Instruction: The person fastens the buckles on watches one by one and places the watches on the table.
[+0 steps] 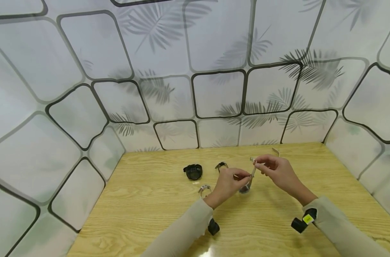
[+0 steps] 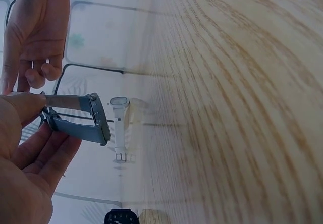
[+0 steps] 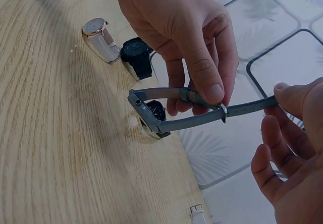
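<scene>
A wristwatch with a grey-blue strap [image 3: 194, 120] is held up between both hands, its case [image 2: 100, 118] hanging below them. My left hand [image 1: 227, 184] pinches the strap at the metal buckle [image 3: 223, 112], thumb on top. The strap's long end passes through the buckle, and my right hand [image 1: 280, 174] pinches its tip between thumb and fingers [image 3: 287, 100]. The strap forms a loop, its two halves running from the case to the buckle. In the head view the dark watch face [image 1: 244, 189] shows just under my left fingertips.
On the wooden table [image 1: 143, 214], a chunky black watch [image 1: 193, 172], a dark-faced watch [image 1: 221, 165] and a white-strapped watch [image 1: 205, 189] lie left of the held one. Another white-strapped watch [image 2: 119, 128] lies behind my right hand. Patterned fabric walls [image 1: 219, 94] enclose the table.
</scene>
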`<state>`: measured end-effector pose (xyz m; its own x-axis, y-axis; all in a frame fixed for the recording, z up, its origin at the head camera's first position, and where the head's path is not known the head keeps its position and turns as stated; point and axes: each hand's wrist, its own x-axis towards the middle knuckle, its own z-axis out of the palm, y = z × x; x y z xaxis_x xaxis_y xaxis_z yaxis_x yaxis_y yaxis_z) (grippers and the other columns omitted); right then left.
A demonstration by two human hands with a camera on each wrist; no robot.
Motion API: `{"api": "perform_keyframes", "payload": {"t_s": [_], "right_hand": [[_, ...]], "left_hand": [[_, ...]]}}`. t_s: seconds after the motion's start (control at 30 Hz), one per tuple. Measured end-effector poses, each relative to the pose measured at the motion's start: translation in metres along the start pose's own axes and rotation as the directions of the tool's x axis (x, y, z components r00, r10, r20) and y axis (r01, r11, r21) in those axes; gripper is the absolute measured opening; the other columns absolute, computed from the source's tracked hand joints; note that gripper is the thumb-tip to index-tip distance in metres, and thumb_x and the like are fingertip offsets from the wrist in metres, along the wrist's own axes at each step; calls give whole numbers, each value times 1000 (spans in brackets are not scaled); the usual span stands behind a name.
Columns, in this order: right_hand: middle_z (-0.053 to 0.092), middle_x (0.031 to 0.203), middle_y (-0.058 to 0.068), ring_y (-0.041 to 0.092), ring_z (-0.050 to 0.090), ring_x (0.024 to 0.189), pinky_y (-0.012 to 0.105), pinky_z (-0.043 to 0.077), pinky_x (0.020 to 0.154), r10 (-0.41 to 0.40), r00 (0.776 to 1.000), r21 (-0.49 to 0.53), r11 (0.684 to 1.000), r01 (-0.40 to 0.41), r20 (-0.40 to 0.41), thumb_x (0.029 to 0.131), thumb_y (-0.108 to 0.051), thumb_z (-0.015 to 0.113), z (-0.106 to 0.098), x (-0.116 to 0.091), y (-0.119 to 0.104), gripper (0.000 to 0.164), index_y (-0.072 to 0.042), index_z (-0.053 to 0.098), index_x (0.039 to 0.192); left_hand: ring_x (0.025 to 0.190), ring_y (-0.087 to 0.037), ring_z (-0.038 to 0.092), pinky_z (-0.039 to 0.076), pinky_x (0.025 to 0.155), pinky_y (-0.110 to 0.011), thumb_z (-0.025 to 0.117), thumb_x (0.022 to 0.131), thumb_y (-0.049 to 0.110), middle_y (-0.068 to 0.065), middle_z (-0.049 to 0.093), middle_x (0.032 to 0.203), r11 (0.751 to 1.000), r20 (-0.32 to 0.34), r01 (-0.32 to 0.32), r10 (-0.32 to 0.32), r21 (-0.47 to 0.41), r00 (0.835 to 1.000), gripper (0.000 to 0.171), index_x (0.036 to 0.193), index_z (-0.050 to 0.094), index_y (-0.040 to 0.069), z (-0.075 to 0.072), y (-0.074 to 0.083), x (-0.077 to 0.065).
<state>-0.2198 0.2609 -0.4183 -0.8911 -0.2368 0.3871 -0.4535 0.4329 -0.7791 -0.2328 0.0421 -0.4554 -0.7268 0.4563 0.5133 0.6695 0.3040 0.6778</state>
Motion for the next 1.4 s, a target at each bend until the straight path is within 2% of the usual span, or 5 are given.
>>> {"api": "perform_keyframes", "payload": {"t_s": [0.3, 0.43, 0.87, 1.13, 1.4], "right_hand": [[73, 100, 6, 13, 64, 72, 29, 55, 62, 2, 1000, 14, 1000, -2, -11, 101, -17, 69, 3, -2, 1, 16, -12, 74, 116], [73, 101, 9, 12, 64, 73, 27, 55, 63, 11, 1000, 16, 1000, -10, -16, 101, -16, 69, 4, -2, 5, 17, -9, 73, 117], [74, 106, 12, 19, 67, 76, 30, 57, 64, -14, 1000, 80, 997, 15, -17, 102, -16, 68, 15, 1, 5, 16, -12, 73, 116], [73, 104, 14, 15, 70, 77, 28, 58, 66, -25, 1000, 132, 991, 25, -2, 102, -13, 67, 20, 4, 6, 15, -7, 71, 115], [73, 104, 14, 17, 68, 75, 34, 58, 63, -13, 1000, 104, 994, 13, 1, 103, -15, 66, 27, -2, 13, 17, -11, 70, 119]], "left_hand": [[77, 6, 68, 53, 68, -9, 74, 97, 11, -2, 79, 93, 999, 18, 24, -24, 39, 1000, 10, 101, 82, 8, -1, 2, 0], [76, 6, 68, 53, 67, -9, 72, 98, 12, -3, 79, 94, 999, 40, 9, -11, 38, 999, 11, 102, 82, 7, -2, 2, -1], [85, -2, 70, 52, 75, -9, 72, 98, 10, -5, 77, 99, 994, 23, -60, 58, 95, 998, 12, 105, 81, 6, -4, 1, -2], [88, -6, 70, 52, 78, -9, 70, 99, 10, -4, 76, 100, 984, 21, -102, 100, 146, 995, 11, 104, 80, 7, -6, 0, -4], [84, -4, 72, 53, 74, -9, 73, 97, 9, -5, 77, 95, 997, -34, -39, 42, 66, 999, 10, 104, 77, 4, -4, -1, -5]]}}
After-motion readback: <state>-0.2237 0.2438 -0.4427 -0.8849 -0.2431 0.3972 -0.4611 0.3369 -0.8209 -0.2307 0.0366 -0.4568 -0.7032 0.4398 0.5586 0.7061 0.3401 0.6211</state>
